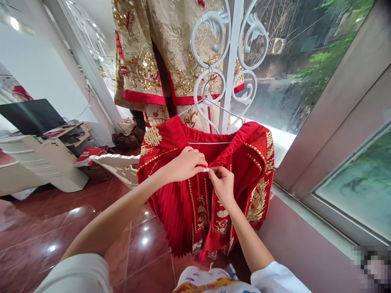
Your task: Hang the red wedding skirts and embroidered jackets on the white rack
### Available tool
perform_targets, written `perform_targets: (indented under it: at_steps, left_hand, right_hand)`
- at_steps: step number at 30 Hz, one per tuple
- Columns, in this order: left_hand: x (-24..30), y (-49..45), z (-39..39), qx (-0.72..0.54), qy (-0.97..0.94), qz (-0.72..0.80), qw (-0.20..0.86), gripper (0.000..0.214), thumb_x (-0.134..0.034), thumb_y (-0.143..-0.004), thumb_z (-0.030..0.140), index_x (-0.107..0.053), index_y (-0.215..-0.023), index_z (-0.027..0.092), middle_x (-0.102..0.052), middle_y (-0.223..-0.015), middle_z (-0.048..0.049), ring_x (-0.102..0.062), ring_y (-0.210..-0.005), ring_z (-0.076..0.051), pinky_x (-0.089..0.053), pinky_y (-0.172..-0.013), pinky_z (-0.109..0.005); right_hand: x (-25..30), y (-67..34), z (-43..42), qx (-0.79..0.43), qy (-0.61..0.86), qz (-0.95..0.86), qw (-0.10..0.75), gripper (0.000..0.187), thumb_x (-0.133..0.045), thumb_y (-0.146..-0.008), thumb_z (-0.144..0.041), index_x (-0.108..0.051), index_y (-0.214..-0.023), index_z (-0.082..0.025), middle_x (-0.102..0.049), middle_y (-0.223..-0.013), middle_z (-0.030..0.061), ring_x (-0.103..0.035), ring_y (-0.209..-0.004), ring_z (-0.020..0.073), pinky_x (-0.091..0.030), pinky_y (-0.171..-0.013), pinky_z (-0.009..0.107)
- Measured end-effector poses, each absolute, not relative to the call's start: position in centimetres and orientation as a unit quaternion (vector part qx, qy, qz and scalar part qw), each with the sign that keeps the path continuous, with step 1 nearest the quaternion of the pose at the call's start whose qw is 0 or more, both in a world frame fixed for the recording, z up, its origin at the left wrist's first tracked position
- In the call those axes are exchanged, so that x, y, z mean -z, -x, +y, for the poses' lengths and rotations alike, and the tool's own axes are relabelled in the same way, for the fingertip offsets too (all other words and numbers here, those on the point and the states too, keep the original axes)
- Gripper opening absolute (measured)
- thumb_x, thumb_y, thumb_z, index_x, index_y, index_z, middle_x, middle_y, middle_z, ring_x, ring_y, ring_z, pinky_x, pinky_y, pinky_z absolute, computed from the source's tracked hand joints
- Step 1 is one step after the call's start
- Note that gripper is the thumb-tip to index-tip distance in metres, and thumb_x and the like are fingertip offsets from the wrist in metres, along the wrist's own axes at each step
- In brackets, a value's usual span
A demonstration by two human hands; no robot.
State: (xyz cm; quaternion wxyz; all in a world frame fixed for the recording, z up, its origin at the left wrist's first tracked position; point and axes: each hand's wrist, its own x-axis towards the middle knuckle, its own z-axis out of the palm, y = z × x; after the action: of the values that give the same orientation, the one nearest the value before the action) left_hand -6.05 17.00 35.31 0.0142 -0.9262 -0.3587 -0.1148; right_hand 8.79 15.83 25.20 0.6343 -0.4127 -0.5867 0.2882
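A red pleated skirt [180, 215] with gold embroidery hangs in front of me from a thin wire hanger [204, 87]. Both of my hands meet at the front of its gathered waistband [233, 144]. My left hand [187, 164] has its fingers bent and pinched on the waistband's edge. Close against it, my right hand [222, 182] pinches the same edge between thumb and fingers. The fingertips nearly touch, and whatever small fastening may lie between them is hidden.
A white scrolled metal stand [231, 53] rises behind the skirt. Beside it hangs a cream-and-gold garment [180, 53] with red trim. Window frames [324, 106] stand at right. At left are a desk [58, 162] with a dark monitor [32, 116] and a white carved panel [120, 169].
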Motion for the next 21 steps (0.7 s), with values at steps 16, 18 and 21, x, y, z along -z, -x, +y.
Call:
perform_targets:
  at_steps: [16,18,21]
  left_hand:
    - [-37.4,5.6,16.9,0.056,0.944,-0.312,-0.097,0.029,-0.039,-0.088,0.028,-0.061,-0.07,0.019,-0.064,-0.07,0.0031,-0.049,-0.066,-0.013,-0.028,-0.084,-0.03]
    - [-38.0,5.4,16.9,0.045,0.945,-0.307,-0.104,0.03,-0.039,-0.087,0.028,-0.06,-0.068,0.019,-0.062,-0.068,0.0034,-0.048,-0.065,-0.013,-0.029,-0.083,-0.029]
    - [-38.7,5.0,17.0,0.027,0.944,-0.307,-0.12,0.031,-0.039,-0.087,0.027,-0.058,-0.065,0.019,-0.06,-0.064,0.0047,-0.046,-0.063,-0.013,-0.029,-0.083,-0.028]
  right_hand:
    - [-24.7,-8.0,13.7,-0.204,0.417,-0.575,0.674,0.017,-0.06,-0.08,-0.035,-0.061,-0.077,-0.018,-0.063,-0.069,0.0031,-0.055,-0.057,0.0129,-0.047,-0.052,0.025]
    - [-24.7,-8.0,13.5,-0.126,0.439,-0.572,0.682,0.016,-0.06,-0.08,-0.034,-0.061,-0.078,-0.019,-0.063,-0.069,0.0036,-0.055,-0.058,0.0139,-0.048,-0.056,0.027]
    - [-24.4,-8.0,13.4,-0.1,0.45,-0.561,0.688,0.016,-0.062,-0.079,-0.035,-0.062,-0.082,-0.019,-0.065,-0.071,0.0047,-0.057,-0.059,0.0151,-0.05,-0.058,0.029]
